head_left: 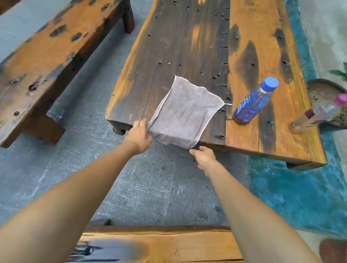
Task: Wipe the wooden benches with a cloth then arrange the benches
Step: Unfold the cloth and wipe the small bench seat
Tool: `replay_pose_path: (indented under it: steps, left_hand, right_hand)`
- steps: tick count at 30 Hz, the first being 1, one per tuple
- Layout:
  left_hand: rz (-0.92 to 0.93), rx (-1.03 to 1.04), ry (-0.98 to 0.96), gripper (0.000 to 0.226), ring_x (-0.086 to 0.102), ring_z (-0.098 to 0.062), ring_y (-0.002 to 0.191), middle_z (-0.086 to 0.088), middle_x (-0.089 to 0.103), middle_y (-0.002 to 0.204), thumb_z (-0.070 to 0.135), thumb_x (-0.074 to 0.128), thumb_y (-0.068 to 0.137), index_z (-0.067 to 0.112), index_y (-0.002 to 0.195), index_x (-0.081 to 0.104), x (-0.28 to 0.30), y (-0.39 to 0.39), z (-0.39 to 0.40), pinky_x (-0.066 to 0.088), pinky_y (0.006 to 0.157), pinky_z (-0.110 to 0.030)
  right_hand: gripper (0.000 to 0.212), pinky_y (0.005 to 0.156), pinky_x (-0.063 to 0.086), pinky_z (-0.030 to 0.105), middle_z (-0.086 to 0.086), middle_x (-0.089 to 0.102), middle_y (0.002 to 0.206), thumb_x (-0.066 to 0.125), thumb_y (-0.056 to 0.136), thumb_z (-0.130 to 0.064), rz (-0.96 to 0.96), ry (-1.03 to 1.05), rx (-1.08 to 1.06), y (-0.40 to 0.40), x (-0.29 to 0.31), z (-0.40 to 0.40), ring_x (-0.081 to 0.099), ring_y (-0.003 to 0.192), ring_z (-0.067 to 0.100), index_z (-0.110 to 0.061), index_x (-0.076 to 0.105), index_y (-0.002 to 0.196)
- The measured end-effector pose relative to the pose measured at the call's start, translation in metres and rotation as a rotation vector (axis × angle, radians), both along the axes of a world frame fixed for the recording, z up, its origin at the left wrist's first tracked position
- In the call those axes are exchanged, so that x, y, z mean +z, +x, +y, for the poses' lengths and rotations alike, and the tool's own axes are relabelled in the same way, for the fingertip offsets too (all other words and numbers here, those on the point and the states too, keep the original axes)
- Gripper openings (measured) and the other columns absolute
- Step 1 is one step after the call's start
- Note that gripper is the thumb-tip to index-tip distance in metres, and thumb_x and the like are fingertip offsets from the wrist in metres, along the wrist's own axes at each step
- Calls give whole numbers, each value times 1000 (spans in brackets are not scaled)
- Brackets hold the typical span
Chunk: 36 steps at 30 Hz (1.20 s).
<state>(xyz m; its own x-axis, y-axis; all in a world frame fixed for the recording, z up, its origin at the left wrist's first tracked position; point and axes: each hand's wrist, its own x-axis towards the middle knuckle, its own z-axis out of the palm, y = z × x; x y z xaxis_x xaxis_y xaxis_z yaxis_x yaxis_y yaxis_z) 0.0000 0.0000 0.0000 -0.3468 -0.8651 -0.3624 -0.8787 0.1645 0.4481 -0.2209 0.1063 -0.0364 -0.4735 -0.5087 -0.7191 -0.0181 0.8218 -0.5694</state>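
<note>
A pale pink-grey cloth (188, 112) lies flat on the near end of a long wooden table (186, 40), its near edge hanging over the rim. My left hand (140, 134) pinches the cloth's near left corner. Just below the cloth's near right corner is my right hand (204, 156), fingers apart and holding nothing. One wooden bench (45, 50) stands to the left of the table. Another bench (157, 250) runs across the bottom of the view under my arms.
Two plastic bottles stand on the table's right side, one with a blue cap (255, 100), one with a pink cap (320, 113). A potted plant (333, 94) sits on the floor at the right. Grey stone paving (145, 186) lies between the benches, a blue painted patch (299, 192) to its right.
</note>
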Motion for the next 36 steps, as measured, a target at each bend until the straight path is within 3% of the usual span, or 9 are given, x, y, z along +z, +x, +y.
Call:
replay_pose_path:
  steps: [2, 4, 8, 12, 16, 21, 25, 31, 36]
  left_hand:
    - [84, 120, -17, 59, 48, -35, 129, -17, 36, 145, 18, 61, 95, 4, 146, 35, -6, -2, -3, 40, 111, -41]
    - [129, 191, -36, 41, 58, -32, 115, -15, 51, 131, 17, 63, 94, 7, 132, 50, -11, -4, -2, 46, 103, -39]
    - [325, 382, 65, 16, 62, -23, 85, -5, 65, 89, 18, 67, 94, 8, 106, 69, -16, -5, 4, 44, 75, -27]
    - [466, 528, 175, 5, 55, -19, 75, -2, 63, 77, 15, 69, 91, 11, 87, 69, -17, -1, 18, 43, 74, -27]
    - [571, 657, 258, 9, 52, -19, 71, -4, 58, 68, 8, 67, 85, 9, 78, 64, -11, 15, 29, 43, 73, -29]
    - [757, 749, 419, 11, 70, -21, 74, -14, 68, 88, -1, 63, 90, 6, 95, 56, 13, 31, 50, 60, 82, -27]
    - [842, 665, 399, 45, 76, -24, 80, -16, 73, 92, -4, 65, 89, 24, 122, 53, 35, 38, 74, 61, 80, -28]
    - [702, 500, 278, 31, 76, -10, 72, -15, 75, 103, 5, 66, 93, 8, 123, 68, 62, 38, 118, 60, 67, -15]
    - [581, 450, 175, 39, 78, -19, 78, -1, 77, 87, 7, 61, 94, 25, 128, 66, 86, 41, 189, 60, 88, -46]
  right_hand:
    - [66, 96, 56, 39, 5, 53, 148, 66, 96, -23, -154, -29, -127, 7, -10, -5, 65, 115, 22, -18, 34, 154]
    - [54, 87, 59, 35, 5, 61, 138, 65, 98, -21, -218, -52, -206, 16, -16, -8, 72, 98, 18, -19, 44, 148]
    - [13, 74, 58, 31, 2, 70, 110, 63, 99, -25, -123, -90, -251, 31, -24, -15, 71, 85, 17, -21, 67, 111]
    - [20, 56, 42, 28, 3, 61, 78, 65, 91, -27, 76, -156, -298, 36, -18, -15, 52, 66, 20, -19, 60, 74]
    - [16, 56, 33, 29, -1, 55, 75, 56, 89, -31, 116, -226, -397, 38, -2, 9, 47, 68, 17, -19, 54, 79]
    - [11, 76, 58, 36, 0, 59, 98, 54, 100, -26, 11, -280, -392, 21, 24, 51, 59, 89, 19, -16, 51, 99]
    - [21, 73, 62, 32, -6, 62, 97, 57, 102, -18, -40, -399, -360, 7, 60, 78, 66, 80, 14, -25, 51, 120]
    - [18, 62, 59, 19, -11, 64, 104, 56, 103, -21, 16, -501, -183, -12, 100, 129, 60, 89, 4, -29, 73, 100]
    - [18, 69, 60, 19, -5, 66, 99, 60, 101, -16, -40, -473, -67, -24, 117, 196, 60, 90, 7, -22, 77, 105]
